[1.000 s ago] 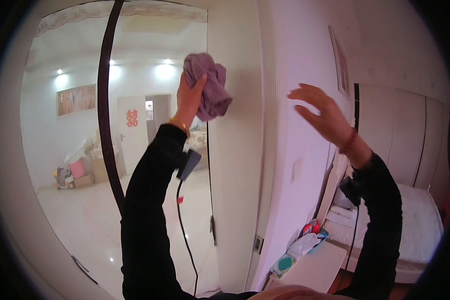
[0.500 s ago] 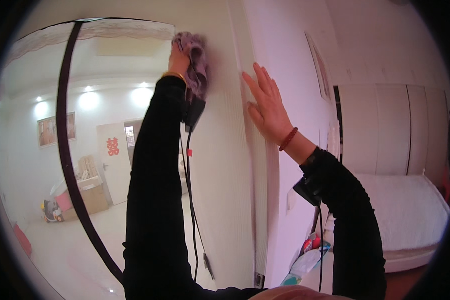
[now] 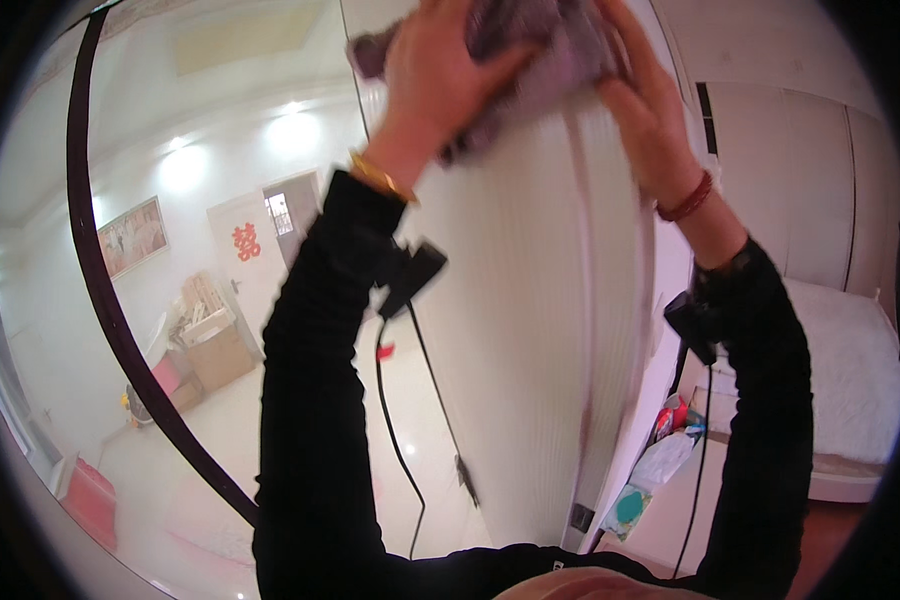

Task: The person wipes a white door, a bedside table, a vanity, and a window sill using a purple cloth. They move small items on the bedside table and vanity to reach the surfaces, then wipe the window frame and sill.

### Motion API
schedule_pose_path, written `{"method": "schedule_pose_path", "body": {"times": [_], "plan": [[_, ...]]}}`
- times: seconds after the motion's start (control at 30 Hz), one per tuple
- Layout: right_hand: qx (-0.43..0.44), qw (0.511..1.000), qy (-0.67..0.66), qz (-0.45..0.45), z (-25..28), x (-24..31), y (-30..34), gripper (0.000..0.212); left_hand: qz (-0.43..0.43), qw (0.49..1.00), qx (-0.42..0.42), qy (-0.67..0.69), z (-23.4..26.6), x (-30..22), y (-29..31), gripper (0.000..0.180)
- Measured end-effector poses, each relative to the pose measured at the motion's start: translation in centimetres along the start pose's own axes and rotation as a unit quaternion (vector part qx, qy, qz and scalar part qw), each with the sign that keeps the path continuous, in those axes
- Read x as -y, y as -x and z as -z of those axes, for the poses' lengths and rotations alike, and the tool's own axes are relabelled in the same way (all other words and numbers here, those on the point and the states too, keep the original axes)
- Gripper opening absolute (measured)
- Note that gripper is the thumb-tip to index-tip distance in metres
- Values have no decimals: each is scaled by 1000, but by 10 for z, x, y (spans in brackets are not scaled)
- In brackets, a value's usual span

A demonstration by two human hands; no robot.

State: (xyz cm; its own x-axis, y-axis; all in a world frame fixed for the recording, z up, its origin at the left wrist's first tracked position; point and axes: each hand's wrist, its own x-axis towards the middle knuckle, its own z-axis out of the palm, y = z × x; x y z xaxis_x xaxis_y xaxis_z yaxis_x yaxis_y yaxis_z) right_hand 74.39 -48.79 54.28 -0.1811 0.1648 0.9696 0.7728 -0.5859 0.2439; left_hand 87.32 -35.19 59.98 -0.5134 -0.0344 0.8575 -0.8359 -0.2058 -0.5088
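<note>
A purple-grey cloth (image 3: 560, 65), blurred by motion, is bunched against the upper part of a white ribbed door panel (image 3: 510, 300). My left hand (image 3: 435, 85) grips it from the left, the thumb stretched across its folds. At the cloth's right end is my right hand (image 3: 655, 120), its thumb and fingers bent around the cloth's edge close to the panel's side. The upper fingertips of both hands run out at the top of the view. On the left wrist is a gold bangle (image 3: 382, 178), on the right a red beaded bracelet (image 3: 688, 197).
Black devices with cables hang at both wrists, the left cable (image 3: 395, 430) looping down. A dark-framed glossy pane (image 3: 95, 250) on the left shows a bright room. To the right stand a white bed (image 3: 850, 380), wardrobe doors (image 3: 790, 180) and a low surface with bags (image 3: 665, 455).
My left hand has moved right with the cloth, nearer to me. My right hand, flat and open on the panel's edge before, has risen and closed at the cloth's right end. The view has shifted.
</note>
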Motion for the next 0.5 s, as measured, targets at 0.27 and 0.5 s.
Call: {"method": "schedule_pose_path", "body": {"times": [0.27, 0.5], "plan": [[80, 978, 193, 11, -3, -12, -28, 58, -62, 992, 44, 105, 37, -31, 123, 55], [105, 926, 362, -16, 3, -2, -26, 55, 150, 985, -4, 87, -2, 99, 19, 43]]}}
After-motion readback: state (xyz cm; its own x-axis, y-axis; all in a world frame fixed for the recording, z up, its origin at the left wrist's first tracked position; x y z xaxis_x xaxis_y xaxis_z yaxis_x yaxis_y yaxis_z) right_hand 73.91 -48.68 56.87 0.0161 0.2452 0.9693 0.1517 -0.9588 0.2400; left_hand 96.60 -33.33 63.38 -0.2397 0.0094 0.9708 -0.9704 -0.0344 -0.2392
